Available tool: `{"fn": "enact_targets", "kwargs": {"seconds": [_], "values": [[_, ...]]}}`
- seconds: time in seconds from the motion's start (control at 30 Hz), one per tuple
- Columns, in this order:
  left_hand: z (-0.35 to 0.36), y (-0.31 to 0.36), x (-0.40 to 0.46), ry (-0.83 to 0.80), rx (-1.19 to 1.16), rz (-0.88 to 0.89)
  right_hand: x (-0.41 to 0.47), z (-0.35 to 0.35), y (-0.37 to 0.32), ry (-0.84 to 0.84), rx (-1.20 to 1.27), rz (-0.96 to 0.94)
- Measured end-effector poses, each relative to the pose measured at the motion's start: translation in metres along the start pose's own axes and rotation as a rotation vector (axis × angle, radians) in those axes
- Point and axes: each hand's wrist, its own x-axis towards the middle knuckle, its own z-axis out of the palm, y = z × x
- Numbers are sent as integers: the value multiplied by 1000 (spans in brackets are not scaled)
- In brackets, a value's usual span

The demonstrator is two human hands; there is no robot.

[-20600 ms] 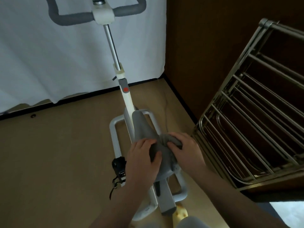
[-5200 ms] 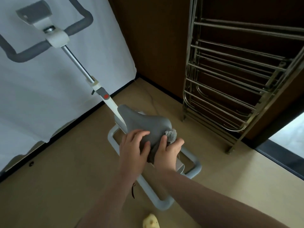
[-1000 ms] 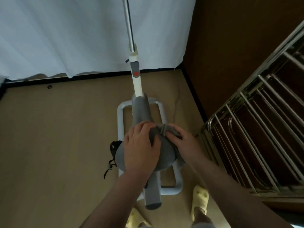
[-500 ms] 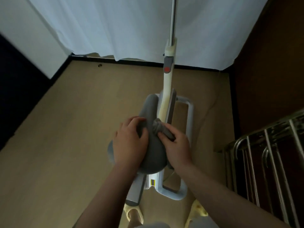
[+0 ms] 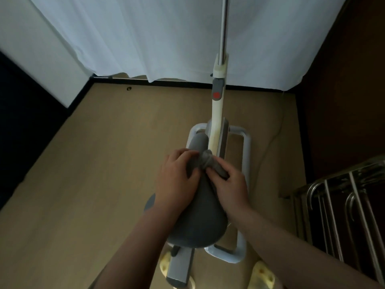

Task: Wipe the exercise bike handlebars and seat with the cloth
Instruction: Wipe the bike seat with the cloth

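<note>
From the head camera, the grey seat (image 5: 198, 217) sits mid-frame, its narrow nose pointing toward the bike's white post (image 5: 217, 109). The left hand (image 5: 177, 182) lies curled over the seat's left flank, gripping it. The right hand (image 5: 229, 184) pinches the bunched grey cloth (image 5: 210, 163) against the seat's narrow part. A white curtain (image 5: 156, 38) hangs beyond the seat; a metal rack (image 5: 341, 205) stands right of it. Since half a second ago, the view has closed in; both hands keep their places.
</note>
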Motion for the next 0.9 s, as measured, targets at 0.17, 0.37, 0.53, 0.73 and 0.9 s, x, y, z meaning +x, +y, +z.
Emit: {"fn": "enact_targets", "kwargs": {"seconds": [0.17, 0.37, 0.53, 0.73, 0.9], "values": [[-6, -6, 18, -95, -94, 29, 16, 10, 2, 64, -13, -11], [-5, -10, 21, -129, -172, 3, 54, 13, -12, 56, -24, -6], [-11, -12, 3, -115, -150, -38, 69, 8, -5, -36, -111, -1], [-10, -12, 1, -95, -161, -64, 83, 19, -21, -44, -210, 43], [-11, -12, 0, -89, -176, -95, 48, 11, -10, 24, -241, -46]]}}
